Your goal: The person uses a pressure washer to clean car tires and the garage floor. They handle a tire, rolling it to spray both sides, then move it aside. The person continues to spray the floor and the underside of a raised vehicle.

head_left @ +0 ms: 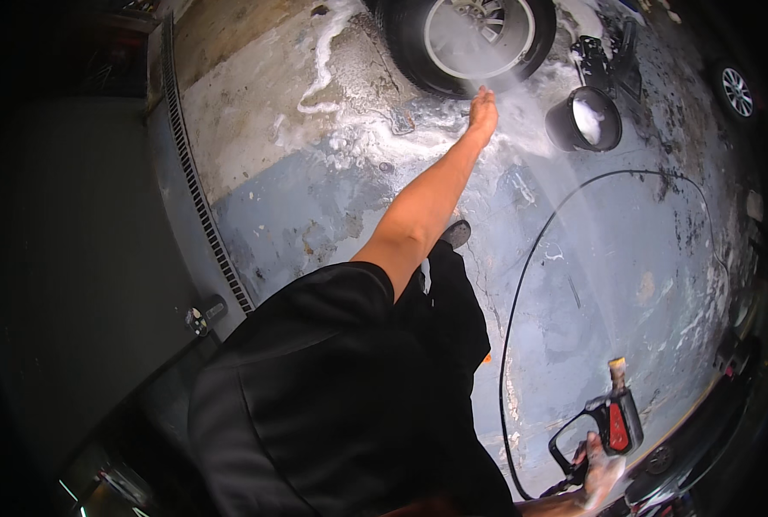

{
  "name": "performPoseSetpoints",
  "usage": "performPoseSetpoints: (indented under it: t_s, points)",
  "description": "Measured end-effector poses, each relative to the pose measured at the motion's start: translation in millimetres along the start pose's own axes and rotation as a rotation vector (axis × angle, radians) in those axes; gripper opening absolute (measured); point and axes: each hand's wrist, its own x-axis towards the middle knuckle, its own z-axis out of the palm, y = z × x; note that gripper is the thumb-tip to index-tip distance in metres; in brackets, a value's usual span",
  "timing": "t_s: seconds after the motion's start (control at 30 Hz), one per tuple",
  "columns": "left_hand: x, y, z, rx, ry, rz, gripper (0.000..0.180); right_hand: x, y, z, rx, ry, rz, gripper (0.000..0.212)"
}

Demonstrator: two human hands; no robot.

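The right hand's (603, 474) grip wraps the gun (621, 422) so its spray (530, 116) reaches the wheel (490, 36) on the floor (315, 198) ahead, where the left hand (482, 114), its grip unclear, perhaps steadies the tyre (408, 60).

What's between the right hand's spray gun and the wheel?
In the head view: pale spray, the black hose arcing across the floor, and, nearest the wheel, the left hand.

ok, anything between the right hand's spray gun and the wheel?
Possibly the left hand, at the near edge of the wheel; can't tell if it's in the stream from the spray gun. Black bucket sits right of that line; black hose apparently crosses beneath.
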Motion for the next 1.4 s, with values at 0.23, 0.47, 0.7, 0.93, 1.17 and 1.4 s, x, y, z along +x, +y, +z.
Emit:
performPoseSetpoints:
  t_s: [0.23, 0.47, 0.7, 0.93, 1.17, 1.4]
  points:
    - [55.6, -69.9, -15.1, -0.324, -0.115, -0.102, 0.062, 93.6, 32.7, 20.8, -0.029, -0.094, 0.245, 0.04]
    - [123.5, -288.9, -198.1, 1.004, -0.018, 0.02, 0.076, 239.7, 71.5, 134.3, -0.089, -0.067, 0.353, 0.039]
    - [151.7, -403.5, -290.2, 1.466, -0.047, -0.382, 0.113, 316.0, 138.2, 224.6, -0.047, -0.021, 0.405, 0.039]
    - [176.3, -459.5, -323.3, 1.639, -0.136, -0.333, 0.078, 320.5, 164.9, 257.8, -0.004, -0.005, 0.424, 0.039]
    - [158.2, -463.5, -316.3, 1.657, -0.128, -0.056, 0.041, 263.4, 192.8, 240.1, 0.113, 0.074, 0.446, 0.039]
    - [59.4, -428.8, -246.1, 1.545, -0.422, 0.183, 0.049, 183.6, 191.1, 187.0, 0.545, 0.076, 0.223, 0.039]
